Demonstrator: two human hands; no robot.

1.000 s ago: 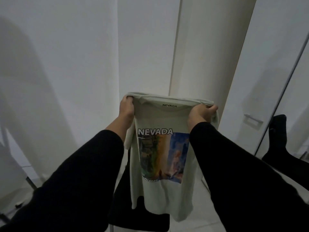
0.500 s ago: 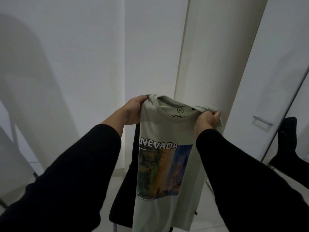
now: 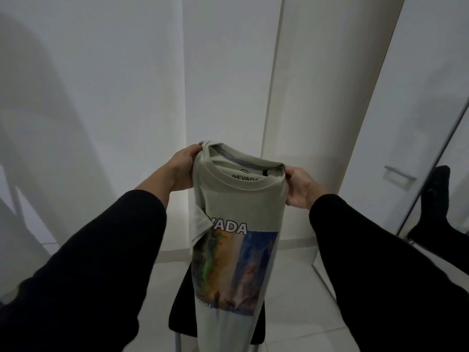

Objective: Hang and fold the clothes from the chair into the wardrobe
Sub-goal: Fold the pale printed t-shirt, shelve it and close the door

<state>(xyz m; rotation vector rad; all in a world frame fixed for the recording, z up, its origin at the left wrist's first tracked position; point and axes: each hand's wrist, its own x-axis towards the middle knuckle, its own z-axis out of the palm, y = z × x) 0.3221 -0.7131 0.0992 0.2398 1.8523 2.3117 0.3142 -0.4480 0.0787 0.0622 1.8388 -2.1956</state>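
Holding the pale sage-green cotton T-shirt with the NEVADA picture print (image 3: 236, 224) up in the air in front of me, I have it by its two shoulders, well above the black chair (image 3: 182, 311) that stands on the white tiled floor (image 3: 291, 288). My left hand (image 3: 181, 167) pinches the left shoulder seam, fingers curled round the cloth beside the collar; my right hand (image 3: 298, 188) pinches the right shoulder the same way, thumb on top. The shirt hangs long and narrow, already folded in along its length, with one flap of sleeve poking out on the left edge over the lettering. To fold it well, I judge I should tuck that flap in first, keep both pinches level so the collar stays straight, then bring the hem up to meet the shoulders. The white wardrobe door with the small metal handle (image 3: 398, 174) stands to my right; the fold must stay flat enough to carry there without slipping open
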